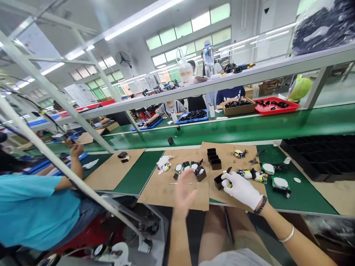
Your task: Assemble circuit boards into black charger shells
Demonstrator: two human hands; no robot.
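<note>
My right hand (pixel 244 189), in a white glove, is closed with its fingertips on a small circuit board (pixel 229 184) showing a bit of yellow. The board is at the mouth of an open black plastic case (pixel 218 181); the fingers hide how far in it sits. My left hand (pixel 185 194) is bare and blurred, raised over the cardboard with fingers stretched out and nothing seen in it. Just beyond it lie circuit boards with white round pads (pixel 179 167) and another black case (pixel 200 175). Several empty black cases (pixel 214 159) stand in a row farther back.
Loose circuit boards (pixel 268 169) and pliers (pixel 256 158) lie right of the cardboard (pixel 158 188). A stack of black trays (pixel 321 155) fills the far right. Beyond runs a green conveyor belt (pixel 155 138) with two small black pieces. A co-worker in a blue shirt (pixel 39 210) sits left.
</note>
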